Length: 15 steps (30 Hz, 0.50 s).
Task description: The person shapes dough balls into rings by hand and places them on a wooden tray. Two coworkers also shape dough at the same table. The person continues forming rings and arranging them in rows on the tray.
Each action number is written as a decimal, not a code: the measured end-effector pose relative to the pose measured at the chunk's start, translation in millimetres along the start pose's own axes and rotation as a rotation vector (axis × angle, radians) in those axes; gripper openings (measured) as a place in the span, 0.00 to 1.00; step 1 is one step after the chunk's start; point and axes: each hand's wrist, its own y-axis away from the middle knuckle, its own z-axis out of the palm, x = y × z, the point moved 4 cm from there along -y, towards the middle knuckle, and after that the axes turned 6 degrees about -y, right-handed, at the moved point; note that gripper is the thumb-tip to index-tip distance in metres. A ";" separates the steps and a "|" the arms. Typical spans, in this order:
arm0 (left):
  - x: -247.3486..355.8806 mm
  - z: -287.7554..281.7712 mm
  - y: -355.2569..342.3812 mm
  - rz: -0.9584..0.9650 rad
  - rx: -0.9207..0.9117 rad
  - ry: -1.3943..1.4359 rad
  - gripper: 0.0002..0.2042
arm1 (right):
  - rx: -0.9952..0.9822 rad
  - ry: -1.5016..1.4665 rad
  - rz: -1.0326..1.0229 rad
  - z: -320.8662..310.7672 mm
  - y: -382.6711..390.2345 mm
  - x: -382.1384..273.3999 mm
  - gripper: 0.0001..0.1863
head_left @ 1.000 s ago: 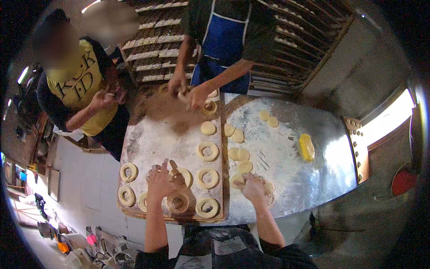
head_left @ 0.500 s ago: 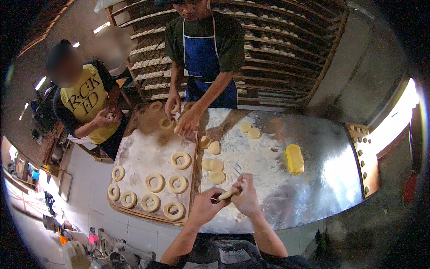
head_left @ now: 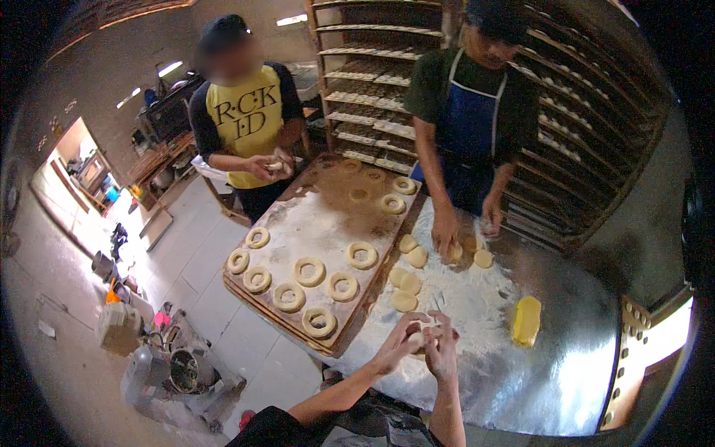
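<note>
Both of my hands are over the near edge of the floured metal table (head_left: pixel 488 380), fingers curled around one pale piece of dough (head_left: pixel 418 337). My left hand (head_left: pixel 395 349) grips its left side, and my right hand (head_left: pixel 442 350) closes on it from the right. The fingers hide much of the dough, so its full shape is unclear. Just beyond my hands lie flat round dough pieces (head_left: pixel 404 301) on the flour. To the left, a wooden board (head_left: pixel 298 223) carries several dough rings (head_left: pixel 309 271), with more at its far end.
Across the table a person in a blue apron (head_left: pixel 473 112) reaches to dough rounds. Another person in a yellow shirt (head_left: pixel 249 112) stands beyond the board, holding dough. A yellow block (head_left: pixel 526 322) sits to the right. Racks of trays (head_left: pixel 372 97) stand behind; machinery (head_left: pixel 160 372) is at lower left.
My view has swung left, shifting the scene rightward. My hands have regripped the dough, fingers now raised around it. The aproned person's hands have moved from the board to the dough rounds on the table.
</note>
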 end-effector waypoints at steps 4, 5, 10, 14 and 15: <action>17.4 -16.4 1.0 0.193 0.189 -0.962 0.11 | -0.095 -0.473 0.167 36.0 -7.9 -18.9 0.31; 23.2 -17.3 1.2 0.255 0.195 -1.182 0.11 | -0.077 -0.280 0.119 40.4 -17.7 -7.0 0.30; 39.5 -66.2 -7.8 0.051 0.319 -0.934 0.12 | -0.478 -1.191 -0.016 84.7 -39.9 -9.6 0.40; 58.4 -104.9 -20.7 0.116 0.326 -1.018 0.10 | -0.265 -0.223 -0.245 131.7 -75.0 -13.9 0.39; 59.8 -120.4 -26.3 0.131 0.372 -0.945 0.10 | -0.309 -0.302 -0.226 141.3 -84.4 -10.5 0.39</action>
